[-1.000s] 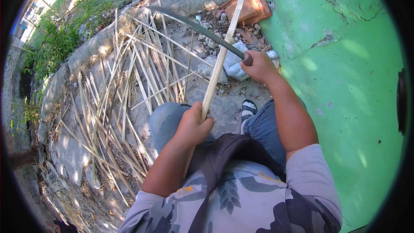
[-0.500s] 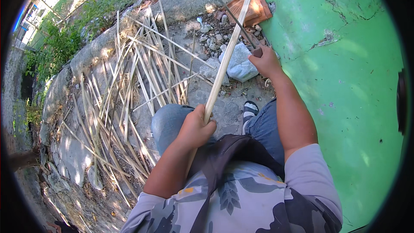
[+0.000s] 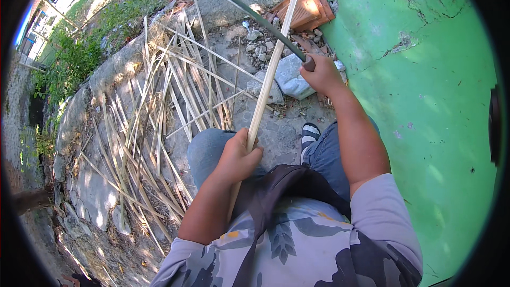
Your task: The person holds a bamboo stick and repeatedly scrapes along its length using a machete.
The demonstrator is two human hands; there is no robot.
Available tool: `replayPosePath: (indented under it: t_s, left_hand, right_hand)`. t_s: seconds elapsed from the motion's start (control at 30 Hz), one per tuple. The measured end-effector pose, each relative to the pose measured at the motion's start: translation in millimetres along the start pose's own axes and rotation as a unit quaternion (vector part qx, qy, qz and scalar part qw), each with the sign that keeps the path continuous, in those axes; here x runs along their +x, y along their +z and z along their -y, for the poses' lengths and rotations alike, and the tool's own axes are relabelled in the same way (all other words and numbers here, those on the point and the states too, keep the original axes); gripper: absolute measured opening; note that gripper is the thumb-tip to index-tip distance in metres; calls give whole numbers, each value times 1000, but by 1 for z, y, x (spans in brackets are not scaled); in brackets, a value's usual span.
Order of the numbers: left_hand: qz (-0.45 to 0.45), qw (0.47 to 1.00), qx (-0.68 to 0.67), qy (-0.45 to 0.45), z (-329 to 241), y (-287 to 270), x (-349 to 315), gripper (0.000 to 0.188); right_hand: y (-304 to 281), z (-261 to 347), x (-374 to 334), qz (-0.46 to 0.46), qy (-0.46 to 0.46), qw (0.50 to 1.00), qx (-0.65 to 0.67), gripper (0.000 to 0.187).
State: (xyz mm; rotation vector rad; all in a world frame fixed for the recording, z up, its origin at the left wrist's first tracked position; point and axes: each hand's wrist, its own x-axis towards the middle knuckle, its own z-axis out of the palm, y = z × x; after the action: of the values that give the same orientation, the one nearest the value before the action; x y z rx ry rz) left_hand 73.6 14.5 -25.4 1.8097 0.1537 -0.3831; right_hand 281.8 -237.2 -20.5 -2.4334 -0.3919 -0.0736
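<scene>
A long pale split-bamboo strip [image 3: 265, 90] slants up and away from my lap. My left hand [image 3: 240, 158] is closed around its lower part, and the strip's lower end runs back along my forearm. In my right hand [image 3: 322, 73] is the dark handle of a machete [image 3: 254, 15]. Its long blade points up and to the left, crossing the strip near the upper end. Whether blade and strip touch, I cannot tell.
Many loose bamboo strips [image 3: 154, 122] lie in a pile on the ground at left. A pale stone block [image 3: 294, 77], rubble and stacked orange roof tiles [image 3: 308, 13] are ahead. A green painted floor [image 3: 425, 127] spreads on the right. My knee [image 3: 204, 151] is beside my left hand.
The machete has turned so its flat side shows and its tip has swung left. My right hand has shifted slightly left and down. The strip's far end has moved a little left.
</scene>
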Motion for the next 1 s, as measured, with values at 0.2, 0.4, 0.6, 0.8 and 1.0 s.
replayPosePath:
  t_s: [0.2,0.4,0.6,0.8,1.0]
  left_hand:
    - [-19,999,30,1,3,5,2,24]
    - [-44,996,81,15,8,8,4,29]
    - [-49,996,72,14,9,7,2,29]
    - [-45,993,105,-8,3,10,1,30]
    - [-63,993,104,0,1,12,1,29]
  right_hand:
    - [-1,30,-20,96,-56,989,-93,18]
    - [8,40,-22,191,-148,956,-166,16]
    - [11,12,-8,97,-3,995,-25,17]
    - [23,48,-42,198,-187,953,-132,13]
    - [19,13,-12,161,-47,984,-56,17]
